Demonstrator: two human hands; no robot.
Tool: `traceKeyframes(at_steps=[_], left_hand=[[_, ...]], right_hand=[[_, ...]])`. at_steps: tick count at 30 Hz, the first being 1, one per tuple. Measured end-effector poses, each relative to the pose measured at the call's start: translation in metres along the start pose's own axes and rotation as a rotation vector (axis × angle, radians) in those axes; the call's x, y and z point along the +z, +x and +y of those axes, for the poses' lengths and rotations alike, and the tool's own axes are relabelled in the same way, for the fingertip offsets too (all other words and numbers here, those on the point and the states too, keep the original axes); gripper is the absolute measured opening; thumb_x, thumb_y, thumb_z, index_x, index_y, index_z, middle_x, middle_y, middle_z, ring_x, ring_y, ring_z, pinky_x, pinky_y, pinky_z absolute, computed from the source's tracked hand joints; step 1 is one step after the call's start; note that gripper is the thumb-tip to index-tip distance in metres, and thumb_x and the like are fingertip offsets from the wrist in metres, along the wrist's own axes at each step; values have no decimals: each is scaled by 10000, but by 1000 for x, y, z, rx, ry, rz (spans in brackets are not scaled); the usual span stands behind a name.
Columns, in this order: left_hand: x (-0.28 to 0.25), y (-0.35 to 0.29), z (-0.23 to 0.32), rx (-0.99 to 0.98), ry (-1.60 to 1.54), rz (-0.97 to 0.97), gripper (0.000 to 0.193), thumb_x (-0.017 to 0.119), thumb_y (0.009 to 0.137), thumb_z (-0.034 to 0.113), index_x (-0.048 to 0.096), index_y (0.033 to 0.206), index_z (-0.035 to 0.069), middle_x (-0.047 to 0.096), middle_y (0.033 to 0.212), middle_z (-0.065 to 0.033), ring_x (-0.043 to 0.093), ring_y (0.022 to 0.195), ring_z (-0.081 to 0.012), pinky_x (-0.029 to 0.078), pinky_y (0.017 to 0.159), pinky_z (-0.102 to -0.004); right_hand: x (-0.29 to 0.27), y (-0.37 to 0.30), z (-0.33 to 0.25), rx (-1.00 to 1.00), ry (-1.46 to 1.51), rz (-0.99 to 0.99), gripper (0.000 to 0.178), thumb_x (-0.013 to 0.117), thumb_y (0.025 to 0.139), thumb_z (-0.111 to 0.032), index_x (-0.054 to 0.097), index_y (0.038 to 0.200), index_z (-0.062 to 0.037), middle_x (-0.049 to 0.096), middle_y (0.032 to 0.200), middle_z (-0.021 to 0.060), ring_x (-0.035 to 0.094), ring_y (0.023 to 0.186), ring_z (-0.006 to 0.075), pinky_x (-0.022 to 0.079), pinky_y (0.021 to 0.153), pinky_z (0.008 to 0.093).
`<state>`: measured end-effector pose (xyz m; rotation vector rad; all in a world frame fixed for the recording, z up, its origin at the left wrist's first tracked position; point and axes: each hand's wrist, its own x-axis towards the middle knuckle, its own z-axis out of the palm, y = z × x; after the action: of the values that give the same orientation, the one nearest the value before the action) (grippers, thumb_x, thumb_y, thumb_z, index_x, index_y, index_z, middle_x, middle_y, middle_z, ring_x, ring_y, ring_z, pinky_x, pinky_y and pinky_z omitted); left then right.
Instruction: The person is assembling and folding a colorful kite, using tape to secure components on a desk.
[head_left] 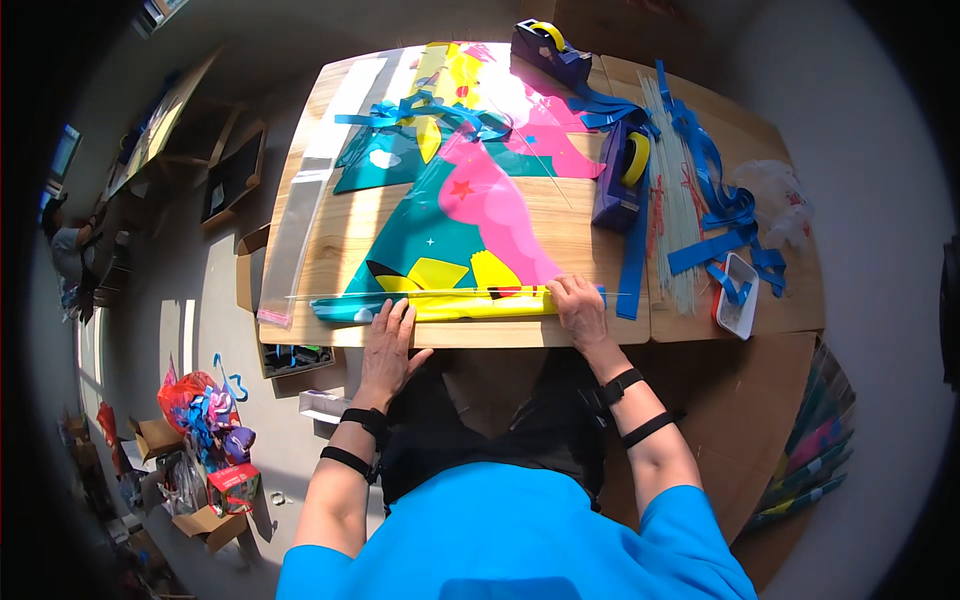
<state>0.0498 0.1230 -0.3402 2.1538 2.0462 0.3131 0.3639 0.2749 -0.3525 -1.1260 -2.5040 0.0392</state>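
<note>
A triangular printed sheet in teal, pink and yellow, which looks like a kite, lies on the wooden table. Its near edge is folded over, and a thin pale rod runs along it, sticking out past both ends. My left hand rests with fingers stretched out and pressed on the left part of this edge. At the right end, my right hand has its fingers curled down onto the edge and rod. What lies beneath those fingertips is hidden. Beyond are more printed sheets with blue ribbon on top.
Two tape dispensers stand on the table's right side and far edge. Thin rods, blue ribbons, a plastic bag and a small white tray lie farther right. A clear sleeve lies left. Boxes stand on the floor.
</note>
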Motion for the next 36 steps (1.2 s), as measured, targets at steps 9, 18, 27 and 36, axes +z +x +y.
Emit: traceKeyframes(at_steps=[9,18,27,36], left_hand=[[4,-4,-12,87,-46,58,811,798,744,248,377,1415,76,330,1481,-140,318,1380,-366,306,1139,-457],[8,-6,-14,46,-5,12,802,722,791,373,351,1430,62,327,1482,-96,307,1362,-339,246,1150,-510],[8,-14,-15,13,-57,88,832,783,688,224,392,1411,89,328,1448,-125,315,1321,-360,291,1129,-464],[12,-15,-12,-8,30,16,918,778,680,242,315,1461,113,340,1406,-120,304,1335,-349,210,1162,-474]], right_hand=[[10,-5,-6,44,101,-84,72,572,803,-117,615,848,-82,588,877,91,615,880,259,517,732,370],[-8,-14,-1,65,114,-95,74,551,814,-83,620,822,-57,596,865,106,607,862,292,496,749,395],[-2,-12,1,50,85,-132,21,572,810,-56,586,824,-49,597,873,123,581,879,309,473,748,402],[-3,-9,0,95,117,-145,37,559,825,-77,591,831,-60,590,855,119,586,868,312,475,721,410]])
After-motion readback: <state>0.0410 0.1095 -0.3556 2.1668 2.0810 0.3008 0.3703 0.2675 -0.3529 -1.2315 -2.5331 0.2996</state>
